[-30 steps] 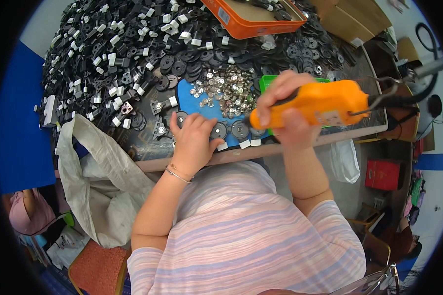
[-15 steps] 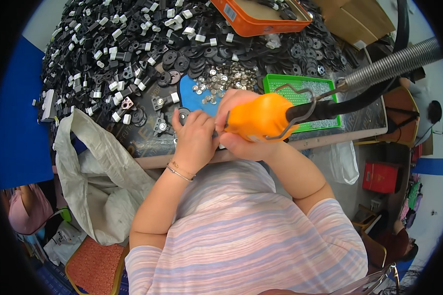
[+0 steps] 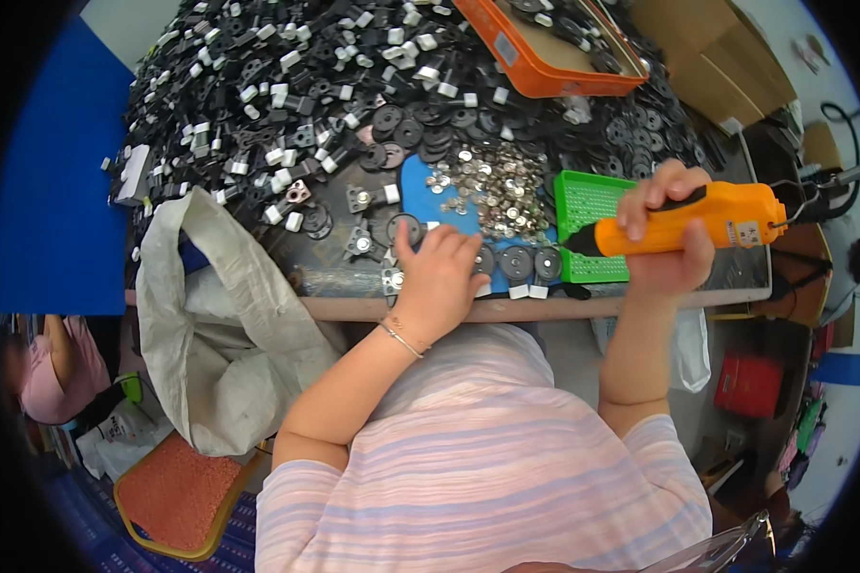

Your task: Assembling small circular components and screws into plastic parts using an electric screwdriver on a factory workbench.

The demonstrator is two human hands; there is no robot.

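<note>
My right hand grips an orange electric screwdriver lying sideways, its black nose pointing left over the near side of a green perforated tray. My left hand rests at the table's front edge with fingers apart, touching or just above small black parts; what lies under the palm is hidden. Beside its fingertips is a black disc. To its right sit black wheels with white tabs in a row. Left of it lie small brackets with metal centres. Shiny metal pieces are heaped on a blue mat.
A large pile of black and white parts covers the table's far side. An orange bin stands there, beside a cardboard box. A whitish sack hangs at the front left edge. Another person is at far left.
My right hand has carried the screwdriver away to the right, turning it toward the green tray. My left hand has spread its fingers, and the wheels with white tabs have come into view.
</note>
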